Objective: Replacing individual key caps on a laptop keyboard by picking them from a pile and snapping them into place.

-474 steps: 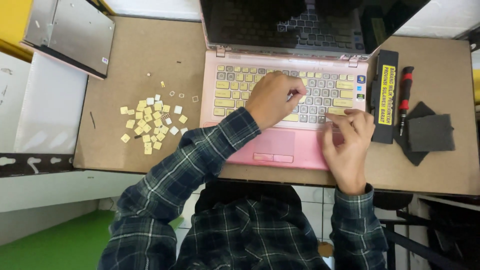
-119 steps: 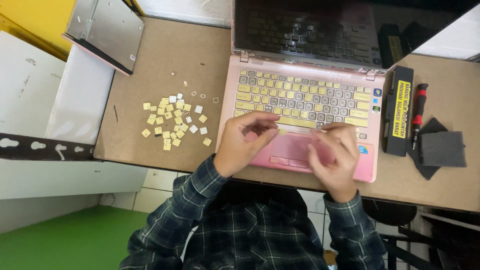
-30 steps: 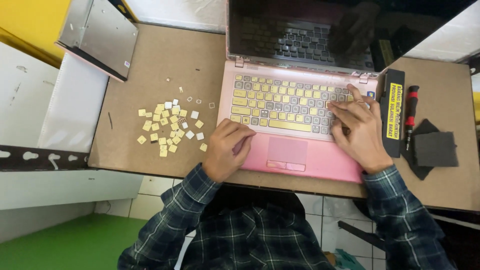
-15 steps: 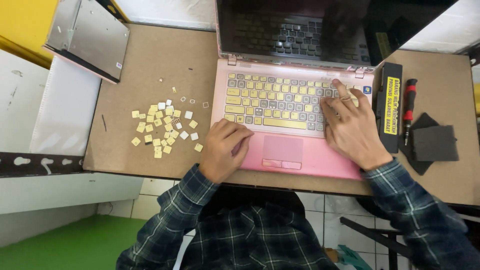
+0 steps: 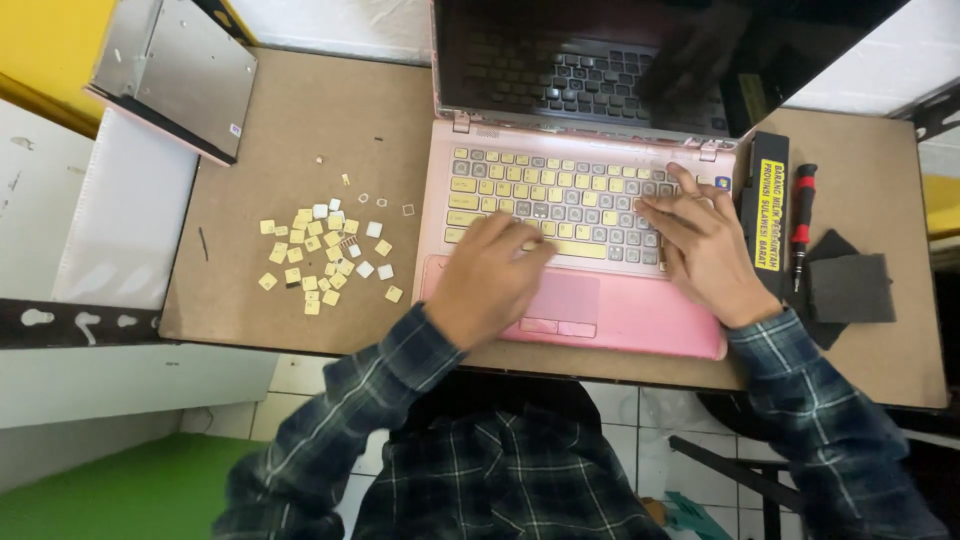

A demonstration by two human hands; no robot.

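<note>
A pink laptop [image 5: 620, 320] lies open on the brown tabletop [image 5: 300, 130]. Its keyboard [image 5: 560, 195] has yellow keycaps on some keys and bare grey spots on others. My left hand [image 5: 488, 285] rests over the left palm rest, with curled fingertips at the bottom key row by the long yellow space bar. I cannot see whether they pinch a keycap. My right hand [image 5: 708, 250] lies flat, fingers spread over the keys at the keyboard's right end. A scatter of loose yellow and white keycaps [image 5: 325, 260] lies left of the laptop.
A black battery pack with a yellow label [image 5: 765, 205] lies along the laptop's right side. Beside it are a red and black screwdriver [image 5: 800, 225] and dark foam pads [image 5: 850, 288]. A metal panel [image 5: 175, 75] sits at the far left corner.
My left hand has moved from the laptop's left front corner up and right to the bottom key row. My right hand has spread its fingers over the right keys.
</note>
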